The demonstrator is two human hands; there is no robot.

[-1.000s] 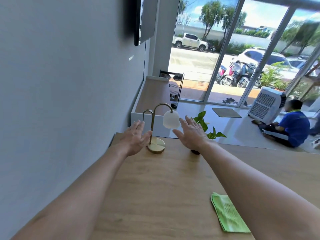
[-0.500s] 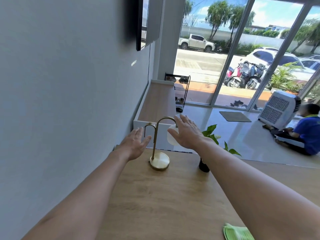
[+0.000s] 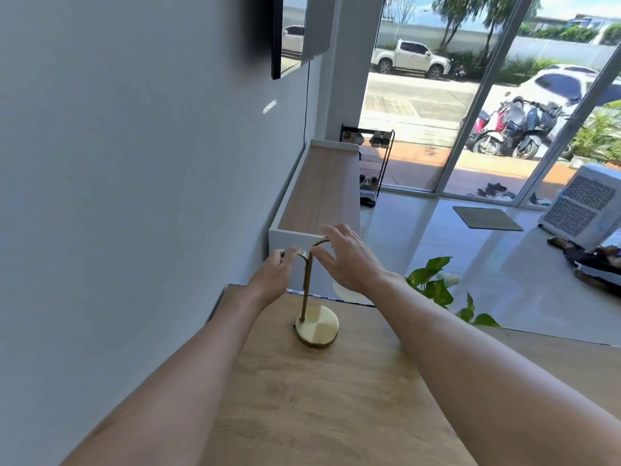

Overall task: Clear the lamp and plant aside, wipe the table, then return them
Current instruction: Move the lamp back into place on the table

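Observation:
A brass lamp [image 3: 317, 327] with a round base stands on the wooden table [image 3: 302, 405] near its far left corner. My left hand [image 3: 273, 275] pinches the end of the lamp's short arch. My right hand [image 3: 349, 260] has thumb and fingers around the tall arch and covers most of the white globe shade [image 3: 346, 295]. The plant [image 3: 433, 284] shows green leaves to the right of the lamp, and my right forearm hides its pot.
A grey wall runs close along the table's left side, with a screen [image 3: 289, 31] mounted high on it. Past the table's far edge stands a low white shelf unit [image 3: 319, 190], then a shoe rack [image 3: 373, 163]. A white air cooler [image 3: 584, 210] stands on the floor at right.
Both hands have moved forward from open and apart to closing on the lamp's arches. The view has shifted forward, so the green cloth at the near edge has left the frame.

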